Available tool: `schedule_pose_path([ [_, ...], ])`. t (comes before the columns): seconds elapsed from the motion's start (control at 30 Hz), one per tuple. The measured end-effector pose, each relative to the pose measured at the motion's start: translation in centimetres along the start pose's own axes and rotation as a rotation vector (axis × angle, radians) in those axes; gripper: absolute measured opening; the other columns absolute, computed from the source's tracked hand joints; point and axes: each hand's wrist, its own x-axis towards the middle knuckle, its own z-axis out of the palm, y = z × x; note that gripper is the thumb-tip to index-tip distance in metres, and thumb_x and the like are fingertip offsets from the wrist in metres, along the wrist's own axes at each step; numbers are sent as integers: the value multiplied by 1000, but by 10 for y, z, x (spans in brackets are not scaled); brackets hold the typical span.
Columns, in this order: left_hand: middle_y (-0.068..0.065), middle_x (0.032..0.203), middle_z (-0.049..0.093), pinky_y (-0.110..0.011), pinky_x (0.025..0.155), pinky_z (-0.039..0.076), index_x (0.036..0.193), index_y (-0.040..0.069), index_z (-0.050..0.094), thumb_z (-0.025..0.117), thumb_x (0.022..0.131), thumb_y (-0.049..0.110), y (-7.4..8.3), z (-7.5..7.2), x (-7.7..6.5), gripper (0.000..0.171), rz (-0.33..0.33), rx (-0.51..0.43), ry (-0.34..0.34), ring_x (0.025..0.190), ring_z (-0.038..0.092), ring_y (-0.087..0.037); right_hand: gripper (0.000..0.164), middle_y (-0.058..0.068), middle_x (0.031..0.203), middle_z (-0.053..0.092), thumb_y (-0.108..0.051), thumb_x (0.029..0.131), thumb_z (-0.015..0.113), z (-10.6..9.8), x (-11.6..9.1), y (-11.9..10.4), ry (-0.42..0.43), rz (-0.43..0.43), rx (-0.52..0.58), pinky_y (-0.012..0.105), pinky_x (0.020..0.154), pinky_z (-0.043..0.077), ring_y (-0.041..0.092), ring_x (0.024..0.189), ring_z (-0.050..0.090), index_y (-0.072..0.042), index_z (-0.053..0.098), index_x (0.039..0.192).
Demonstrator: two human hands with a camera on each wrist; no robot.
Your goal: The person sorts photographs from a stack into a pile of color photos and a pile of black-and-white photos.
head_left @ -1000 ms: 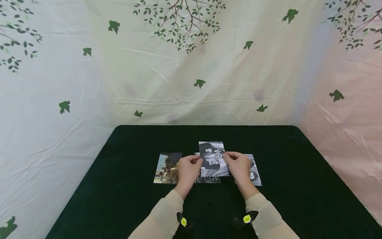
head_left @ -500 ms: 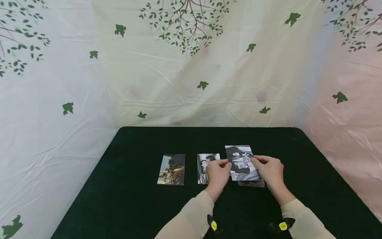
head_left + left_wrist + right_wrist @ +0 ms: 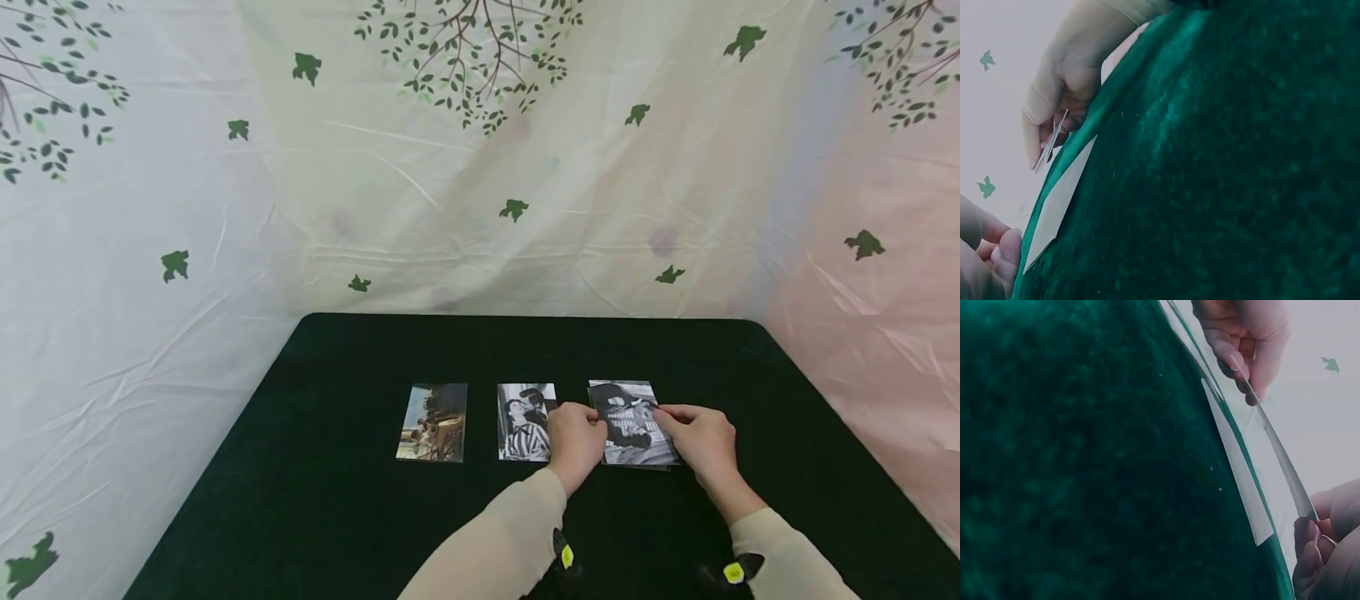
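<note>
A black-and-white photo (image 3: 630, 421) is pinched at its left edge by my left hand (image 3: 576, 442) and at its right edge by my right hand (image 3: 701, 442). It lies nearly over another photo (image 3: 657, 468), of which only thin edges show. Seen edge-on in the right wrist view, the held photo (image 3: 1282, 459) stands a little above the one on the cloth (image 3: 1238, 469). Just left of my left hand, a second black-and-white print (image 3: 522, 425) lies flat, its right side partly covered by the fingers. Farther left is a colour photo (image 3: 432, 423).
The photos lie in a row on a dark green cloth-covered table (image 3: 337, 525). Behind and beside it hangs a pale curtain (image 3: 420, 183) printed with leaves and branches. Both wrists carry black straps with yellow tags (image 3: 733, 572).
Both hands have carried the black-and-white photo to the right and lowered it over the right-hand photo. The middle and colour photos, partly hidden earlier, now show more fully.
</note>
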Motion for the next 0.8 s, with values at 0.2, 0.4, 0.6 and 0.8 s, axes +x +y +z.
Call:
schedule_pose_path([
  [0.2,10,43,44,-24,47,31,49,11,64,67,79,3,0,1,5,31,13,89,-57,50,39,-9,48,20,120,63,-45,91,62,1,1,3,-49,-10,-22,36,74,45,29,100,57,-6,67,119],
  [0.4,6,54,56,-26,51,37,54,11,67,69,79,5,0,1,7,26,-28,107,-99,56,45,-10,50,20,119,62,-46,91,61,-2,3,6,-83,-29,-41,33,70,46,27,97,58,-6,66,120],
  [0.6,7,48,47,-26,46,31,50,11,62,67,80,3,-2,2,8,31,-48,104,-149,51,38,-10,49,20,119,62,-46,92,61,-1,5,10,-98,-32,-64,34,71,46,27,96,58,-6,66,120],
  [0.8,8,46,43,-26,43,28,48,12,59,66,80,2,-6,3,9,35,-62,111,-156,47,35,-10,43,20,116,63,-39,93,62,2,6,8,-108,-24,-81,33,69,47,26,94,60,-5,67,118],
])
